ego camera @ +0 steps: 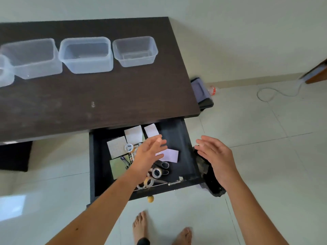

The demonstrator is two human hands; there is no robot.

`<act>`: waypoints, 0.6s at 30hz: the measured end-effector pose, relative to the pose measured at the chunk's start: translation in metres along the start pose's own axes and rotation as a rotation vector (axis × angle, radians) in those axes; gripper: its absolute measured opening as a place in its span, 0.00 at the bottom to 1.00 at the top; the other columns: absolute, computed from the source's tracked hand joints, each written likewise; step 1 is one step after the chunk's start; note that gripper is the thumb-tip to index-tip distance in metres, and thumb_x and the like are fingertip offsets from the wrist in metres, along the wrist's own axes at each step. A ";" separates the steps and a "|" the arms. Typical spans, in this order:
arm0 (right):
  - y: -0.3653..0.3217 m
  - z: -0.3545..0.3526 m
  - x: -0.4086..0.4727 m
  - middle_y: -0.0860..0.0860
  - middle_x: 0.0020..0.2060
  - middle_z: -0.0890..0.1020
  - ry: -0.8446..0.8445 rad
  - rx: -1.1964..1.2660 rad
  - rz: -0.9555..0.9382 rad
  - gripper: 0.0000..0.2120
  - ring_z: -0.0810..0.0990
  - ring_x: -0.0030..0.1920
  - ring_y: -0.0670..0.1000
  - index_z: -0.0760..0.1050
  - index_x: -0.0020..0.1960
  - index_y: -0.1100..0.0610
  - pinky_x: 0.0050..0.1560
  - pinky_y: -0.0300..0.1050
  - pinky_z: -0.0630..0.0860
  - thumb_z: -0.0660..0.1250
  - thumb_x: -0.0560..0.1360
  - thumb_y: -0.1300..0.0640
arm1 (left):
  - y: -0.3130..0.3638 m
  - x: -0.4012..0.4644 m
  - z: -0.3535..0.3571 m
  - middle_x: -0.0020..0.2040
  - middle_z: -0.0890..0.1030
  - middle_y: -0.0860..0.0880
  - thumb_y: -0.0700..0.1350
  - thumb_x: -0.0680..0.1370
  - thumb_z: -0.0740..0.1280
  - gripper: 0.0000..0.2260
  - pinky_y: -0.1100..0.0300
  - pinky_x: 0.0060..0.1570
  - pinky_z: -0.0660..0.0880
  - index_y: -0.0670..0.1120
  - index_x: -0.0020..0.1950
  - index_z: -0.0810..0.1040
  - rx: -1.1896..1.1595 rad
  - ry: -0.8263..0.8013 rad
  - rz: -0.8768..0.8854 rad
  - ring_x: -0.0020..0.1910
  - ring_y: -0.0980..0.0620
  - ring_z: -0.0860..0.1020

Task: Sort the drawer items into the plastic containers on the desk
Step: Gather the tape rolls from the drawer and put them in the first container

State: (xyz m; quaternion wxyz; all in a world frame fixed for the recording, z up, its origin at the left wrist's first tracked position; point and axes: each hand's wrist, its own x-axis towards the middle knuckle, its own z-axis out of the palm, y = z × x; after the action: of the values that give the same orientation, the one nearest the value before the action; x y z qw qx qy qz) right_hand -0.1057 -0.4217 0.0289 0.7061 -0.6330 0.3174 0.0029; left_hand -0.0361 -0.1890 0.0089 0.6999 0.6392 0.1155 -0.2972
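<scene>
The dark drawer [184, 152] stands pulled out under the desk [99, 96]. Inside lie white paper notes [133, 134], a green pad [117, 167], batteries [126, 160], tape rolls [156, 172] and black scissors [165, 165]. My left hand [150, 151] hovers over the drawer's middle, fingers spread, holding nothing. My right hand [215, 154] hangs open above the drawer's right wall. Three clear plastic containers [86, 54] stand in a row on the desk's far side, and part of a fourth [4, 73] shows at the left edge.
A black bin bag [212, 181] sits on the floor to the right of the drawer. A grey bag [201, 92] and a plastic bottle [213, 90] lie beyond the desk's right end, with a white cable [276, 94] on the tiles. My bare feet [141, 225] stand below the drawer.
</scene>
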 end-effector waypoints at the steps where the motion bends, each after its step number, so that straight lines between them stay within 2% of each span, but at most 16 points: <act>1: 0.001 0.012 -0.001 0.54 0.55 0.88 -0.020 -0.019 -0.004 0.13 0.88 0.58 0.56 0.83 0.62 0.56 0.69 0.58 0.79 0.76 0.78 0.61 | -0.001 -0.002 -0.016 0.64 0.85 0.49 0.52 0.85 0.65 0.15 0.50 0.66 0.80 0.48 0.71 0.77 -0.012 0.030 -0.008 0.61 0.52 0.85; 4: 0.007 0.044 -0.004 0.52 0.57 0.88 -0.090 -0.086 -0.015 0.14 0.88 0.58 0.54 0.83 0.62 0.53 0.69 0.59 0.79 0.75 0.78 0.61 | -0.005 -0.009 -0.058 0.64 0.85 0.47 0.51 0.85 0.66 0.16 0.51 0.64 0.81 0.47 0.71 0.76 -0.010 0.107 -0.025 0.61 0.49 0.85; 8: 0.024 0.079 -0.002 0.48 0.56 0.88 -0.170 -0.218 -0.016 0.12 0.86 0.60 0.49 0.84 0.60 0.46 0.68 0.59 0.80 0.76 0.78 0.55 | -0.019 -0.017 -0.096 0.63 0.85 0.47 0.51 0.84 0.68 0.17 0.49 0.64 0.81 0.47 0.71 0.77 0.009 0.197 -0.053 0.61 0.49 0.85; 12: 0.045 0.107 0.004 0.42 0.54 0.87 -0.250 -0.393 -0.008 0.10 0.85 0.55 0.41 0.84 0.59 0.43 0.66 0.53 0.81 0.76 0.78 0.51 | -0.034 -0.020 -0.113 0.62 0.85 0.47 0.49 0.82 0.71 0.16 0.48 0.63 0.81 0.47 0.68 0.79 -0.036 0.262 -0.089 0.60 0.48 0.85; 15: 0.060 0.121 0.010 0.41 0.54 0.87 -0.331 -0.502 -0.034 0.11 0.85 0.57 0.42 0.84 0.59 0.44 0.64 0.50 0.81 0.76 0.78 0.52 | -0.046 -0.021 -0.118 0.62 0.85 0.47 0.47 0.83 0.70 0.13 0.48 0.61 0.82 0.48 0.68 0.78 -0.038 0.292 -0.113 0.60 0.49 0.85; 18: 0.073 0.133 0.016 0.42 0.53 0.87 -0.428 -0.624 -0.096 0.14 0.85 0.53 0.42 0.84 0.61 0.46 0.60 0.44 0.82 0.77 0.77 0.57 | -0.057 -0.022 -0.121 0.63 0.85 0.46 0.46 0.83 0.69 0.13 0.46 0.63 0.82 0.48 0.68 0.79 -0.041 0.300 -0.145 0.59 0.48 0.86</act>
State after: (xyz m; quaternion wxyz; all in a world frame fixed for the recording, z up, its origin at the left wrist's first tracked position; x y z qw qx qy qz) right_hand -0.0638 -0.2940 -0.0440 0.5292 -0.8167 0.1167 0.1983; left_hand -0.0592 -0.0667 -0.0453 0.6643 0.6521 0.2704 -0.2458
